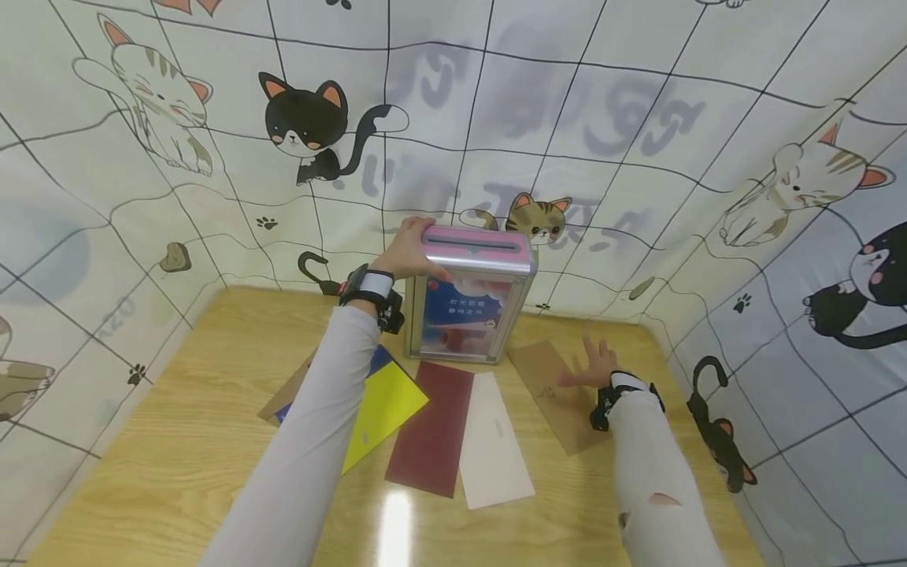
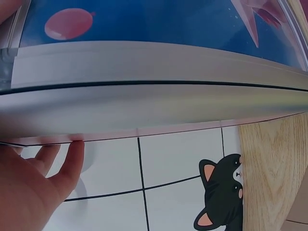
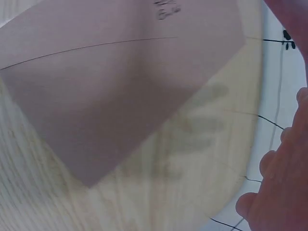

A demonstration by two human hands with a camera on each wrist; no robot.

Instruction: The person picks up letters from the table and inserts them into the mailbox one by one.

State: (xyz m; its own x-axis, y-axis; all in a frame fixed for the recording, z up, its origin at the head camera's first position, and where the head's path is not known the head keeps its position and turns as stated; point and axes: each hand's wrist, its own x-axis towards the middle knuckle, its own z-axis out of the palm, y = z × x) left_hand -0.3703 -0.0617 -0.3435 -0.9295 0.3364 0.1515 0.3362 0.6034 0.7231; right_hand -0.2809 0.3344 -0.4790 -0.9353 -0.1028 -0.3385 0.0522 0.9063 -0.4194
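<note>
A box with a pink top, silver metal edges and a clear front point(image 1: 464, 315) stands upright at the back of the table, a slot running along its top. Blue and pink printing shows behind the front. My left hand point(image 1: 407, 252) grips the box's upper left corner, thumb on the front side. In the left wrist view the fingers point(image 2: 72, 166) reach round behind the metal edge point(image 2: 144, 108). Over a brown paper envelope point(image 1: 549, 390) at the right, my right hand point(image 1: 594, 367) is spread with nothing in it. Handwriting marks the envelope, and the hand's shadow falls beside it.
A dark red envelope point(image 1: 432, 429) and a cream one point(image 1: 494, 449) lie side by side before the box. Left of them, a yellow envelope point(image 1: 386, 409) overlaps blue and brown ones, partly under my left arm. Cat-printed cloth point(image 1: 439, 102) walls the table's back and sides.
</note>
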